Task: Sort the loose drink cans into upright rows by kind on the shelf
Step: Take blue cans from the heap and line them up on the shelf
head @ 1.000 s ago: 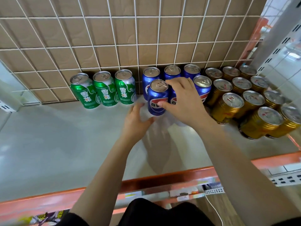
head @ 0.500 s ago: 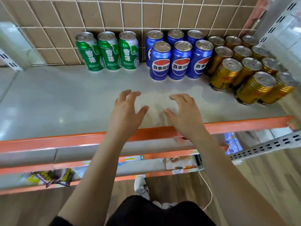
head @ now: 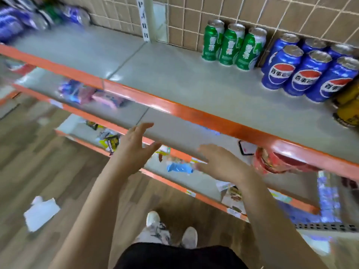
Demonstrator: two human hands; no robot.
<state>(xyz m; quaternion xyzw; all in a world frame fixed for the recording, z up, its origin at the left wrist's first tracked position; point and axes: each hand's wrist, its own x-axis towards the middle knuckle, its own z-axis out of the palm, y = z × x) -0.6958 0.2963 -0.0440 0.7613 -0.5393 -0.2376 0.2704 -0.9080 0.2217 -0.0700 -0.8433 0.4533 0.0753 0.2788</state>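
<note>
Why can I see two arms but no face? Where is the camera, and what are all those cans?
The camera sits on the person's head and looks forward and down. So you see what they see: their own arms, and their shoes near the bottom. There is just this one view. The left hand and right hand are both open and hold nothing. On the grey shelf stand three green cans, then blue cans in two rows. Yellow cans sit at the far right, partly cut off.
</note>
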